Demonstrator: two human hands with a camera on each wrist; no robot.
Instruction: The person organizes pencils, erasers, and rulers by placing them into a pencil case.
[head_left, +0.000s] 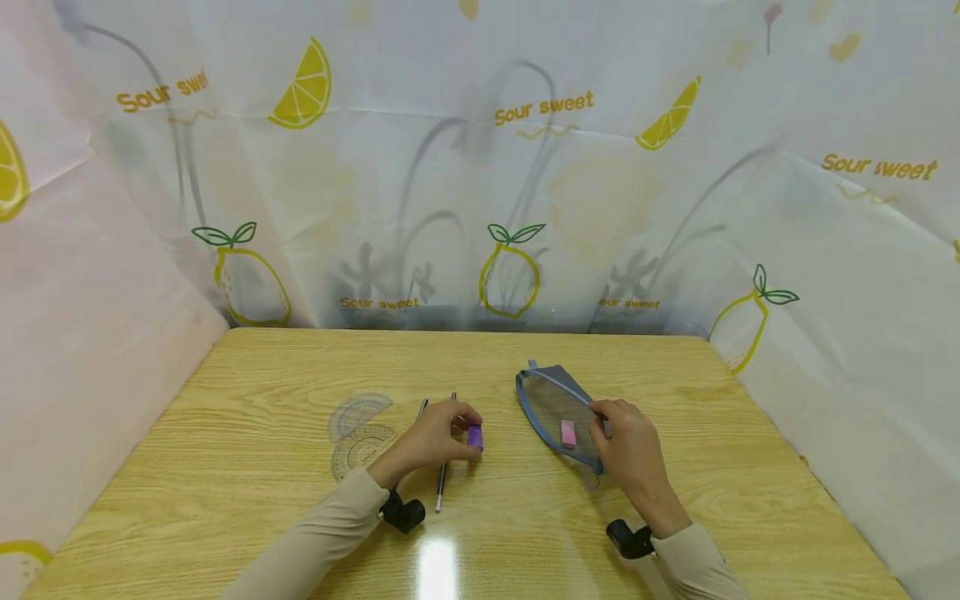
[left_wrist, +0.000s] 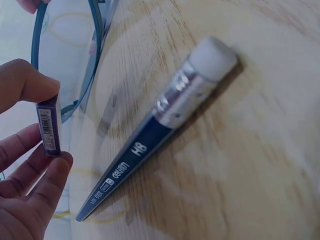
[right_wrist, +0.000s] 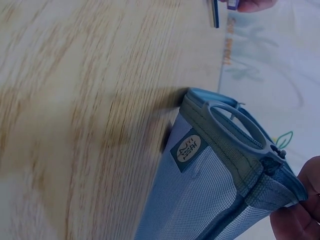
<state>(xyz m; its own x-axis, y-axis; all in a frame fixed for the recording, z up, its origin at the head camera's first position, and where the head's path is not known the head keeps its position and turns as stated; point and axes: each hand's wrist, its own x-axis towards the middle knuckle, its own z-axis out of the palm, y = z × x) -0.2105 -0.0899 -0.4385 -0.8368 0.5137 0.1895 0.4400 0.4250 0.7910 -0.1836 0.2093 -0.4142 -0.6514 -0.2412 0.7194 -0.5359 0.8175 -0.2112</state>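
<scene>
My left hand (head_left: 433, 437) pinches a small purple eraser (head_left: 476, 437) between thumb and fingers, above the table. A barcode shows on the end of its sleeve in the left wrist view. To the right, my right hand (head_left: 632, 446) grips the rim of a blue-grey mesh zip pouch (right_wrist: 210, 170), whose mouth gapes toward the left hand. Inside the pouch lies a pink eraser (head_left: 567, 433). A dark HB pencil (left_wrist: 122, 172) with a white eraser tip lies beneath the left hand, partly hidden by it in the head view.
Left of the left hand, two clear protractors (head_left: 362, 450) lie overlapping on the wooden table (head_left: 247, 417). A second pencil (head_left: 422, 409) shows partly behind that hand. White lemon-print sheeting (head_left: 450, 192) surrounds the table's back and sides.
</scene>
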